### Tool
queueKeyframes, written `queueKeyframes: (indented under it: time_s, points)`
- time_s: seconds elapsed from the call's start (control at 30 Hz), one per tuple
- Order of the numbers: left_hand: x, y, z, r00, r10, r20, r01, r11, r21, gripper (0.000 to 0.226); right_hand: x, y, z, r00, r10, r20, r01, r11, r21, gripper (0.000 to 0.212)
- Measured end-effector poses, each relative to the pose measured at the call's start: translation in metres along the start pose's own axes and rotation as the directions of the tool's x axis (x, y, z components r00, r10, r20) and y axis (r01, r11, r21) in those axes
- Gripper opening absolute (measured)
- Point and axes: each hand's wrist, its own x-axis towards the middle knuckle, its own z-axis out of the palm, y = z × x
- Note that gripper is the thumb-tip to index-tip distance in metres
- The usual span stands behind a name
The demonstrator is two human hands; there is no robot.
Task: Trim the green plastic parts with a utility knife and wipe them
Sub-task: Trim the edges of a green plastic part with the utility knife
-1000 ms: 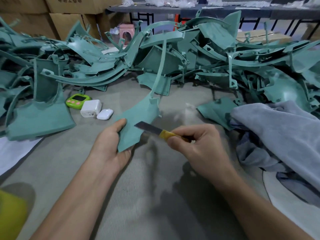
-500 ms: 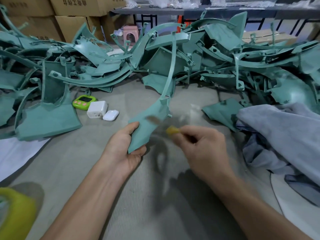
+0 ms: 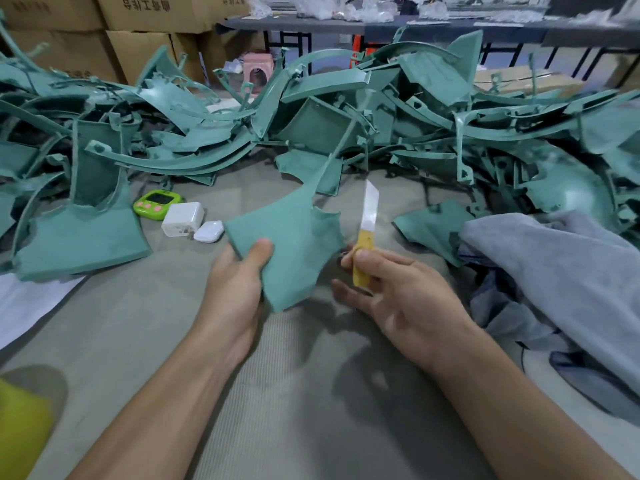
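Green plastic parts [image 3: 429,71] are heaped in a tangled pile across the back of the grey mat [image 3: 277,393], spanning left edge to right; cardboard boxes [image 3: 156,12] are stacked behind the pile on the left; a grey cloth [image 3: 554,271] lies bunched at the right, lying over one flat green piece [image 3: 429,225]

We see one green part [image 3: 294,244] lifted off the mat in front of the pile, broad flat end towards us, its thin curved arm rising back over the heap; left hand [image 3: 232,289] grips the flat end's left corner, thumb on top, fingers hidden underneath

Right hand [image 3: 398,299] pinches the utility knife [image 3: 365,233] by its yellow handle between thumb and forefinger, other fingers loosely spread below; blade is extended and points up and away from us, just beside the part's right edge, not touching it

Left of the held part, on the mat: white charger block [image 3: 181,219], green timer [image 3: 157,202] just behind it, white earbud case [image 3: 209,231] touching the block's right side
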Motion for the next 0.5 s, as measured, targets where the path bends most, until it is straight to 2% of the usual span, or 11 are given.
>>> queueKeyframes:
  time_s: [0.07, 0.17, 0.23, 0.33, 0.43, 0.5]
  points:
    - [-0.002, -0.003, 0.003, 0.996, -0.024, 0.082, 0.019, 0.998, 0.062, 0.019, 0.001, 0.004, 0.001, 1.0, -0.002, 0.007, 0.002, 1.0, -0.001, 0.009]
    - [-0.006, -0.004, 0.006, 0.97, -0.118, 0.213, 0.095, 0.989, 0.113, 0.036, 0.008, -0.001, -0.001, 0.985, -0.092, -0.144, 0.079, 0.993, -0.09, 0.009]
    - [-0.005, -0.002, 0.004, 0.957, -0.128, 0.262, 0.108, 0.99, 0.087, 0.044, 0.011, -0.011, -0.009, 0.977, -0.125, -0.174, 0.093, 0.979, -0.179, 0.015]
    - [0.003, 0.003, -0.004, 0.96, -0.114, 0.257, 0.108, 0.993, 0.039, 0.048, 0.01, -0.027, -0.025, 0.994, -0.068, -0.08, 0.035, 0.934, -0.355, 0.02]
    - [0.001, 0.005, -0.008, 0.931, -0.197, 0.309, 0.163, 0.978, 0.133, 0.037, 0.008, -0.035, -0.036, 1.0, -0.004, 0.031, 0.02, 0.851, -0.526, 0.011]
    - [-0.001, 0.004, -0.008, 0.91, -0.211, 0.358, 0.15, 0.97, 0.19, 0.04, 0.007, -0.038, -0.04, 0.995, -0.009, 0.103, 0.071, 0.781, -0.621, 0.006]
